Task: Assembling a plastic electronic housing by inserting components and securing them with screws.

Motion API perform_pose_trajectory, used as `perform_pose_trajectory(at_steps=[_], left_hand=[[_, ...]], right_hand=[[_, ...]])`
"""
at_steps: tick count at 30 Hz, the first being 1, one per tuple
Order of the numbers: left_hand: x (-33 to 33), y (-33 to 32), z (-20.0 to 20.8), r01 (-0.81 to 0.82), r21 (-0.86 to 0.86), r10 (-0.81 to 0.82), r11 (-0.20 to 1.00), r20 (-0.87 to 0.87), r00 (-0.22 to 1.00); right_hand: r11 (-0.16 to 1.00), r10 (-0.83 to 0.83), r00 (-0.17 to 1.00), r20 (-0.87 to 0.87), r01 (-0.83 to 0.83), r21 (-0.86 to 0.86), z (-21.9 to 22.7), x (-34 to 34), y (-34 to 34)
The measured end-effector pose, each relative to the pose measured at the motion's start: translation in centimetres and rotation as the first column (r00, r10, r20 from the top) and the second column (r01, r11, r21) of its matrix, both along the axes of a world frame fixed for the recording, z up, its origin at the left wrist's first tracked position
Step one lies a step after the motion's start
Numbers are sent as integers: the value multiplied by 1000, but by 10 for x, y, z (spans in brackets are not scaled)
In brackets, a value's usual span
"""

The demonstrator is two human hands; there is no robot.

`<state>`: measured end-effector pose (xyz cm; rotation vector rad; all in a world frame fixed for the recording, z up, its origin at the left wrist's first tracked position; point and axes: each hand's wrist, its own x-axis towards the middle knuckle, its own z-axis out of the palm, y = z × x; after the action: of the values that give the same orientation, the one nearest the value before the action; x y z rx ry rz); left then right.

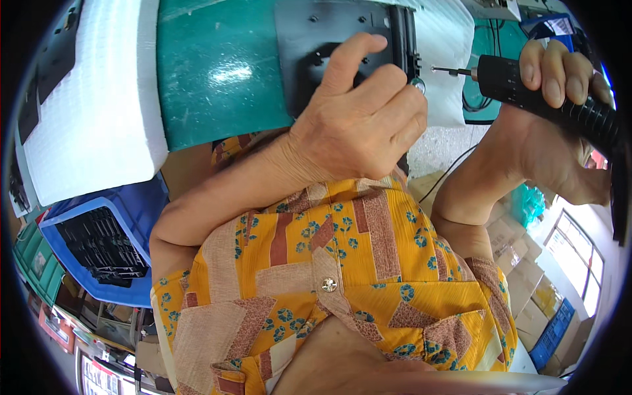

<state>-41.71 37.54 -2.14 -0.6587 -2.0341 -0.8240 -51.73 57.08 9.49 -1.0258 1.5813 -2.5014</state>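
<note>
A black electric screwdriver [510, 82] is gripped in my right hand [556, 85] at the upper right. Its thin bit points left toward a black metal plate assembly [342, 29], and a tiny bright piece shows at the bit's tip, apart from the assembly. Over the assembly's near right part lies my left hand [362, 118], one digit stretched out across the plate and the other fingers curled at its right edge. A small shiny round part [419, 84] peeks out at those curled fingertips; what they pinch is mostly hidden.
The green bench top [217, 85] carries white foam sheets on the left [112, 112] and right [447, 99]. More black plates [62, 52] lie far left. A blue bin [138, 210] of black parts stands left, cartons [520, 263] right. Black cables [484, 105] hang behind the bit.
</note>
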Motion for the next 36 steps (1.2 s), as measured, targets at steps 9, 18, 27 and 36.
perform_pose_trajectory(at_steps=[9,18,27,36], left_hand=[[-11,0,-18,-20,9,21,1000,-147,989],[-8,3,-22,-69,46,76,997,-182,980],[-7,1,-21,-55,53,63,997,-170,983],[-6,4,-16,-28,173,47,985,-108,993]], right_hand=[[1000,-5,1000,24,4,20,-20,20,12],[1000,26,999,36,-26,12,-30,18,8],[999,48,998,46,-49,16,-30,17,3],[993,98,991,93,-103,56,-22,17,1]])
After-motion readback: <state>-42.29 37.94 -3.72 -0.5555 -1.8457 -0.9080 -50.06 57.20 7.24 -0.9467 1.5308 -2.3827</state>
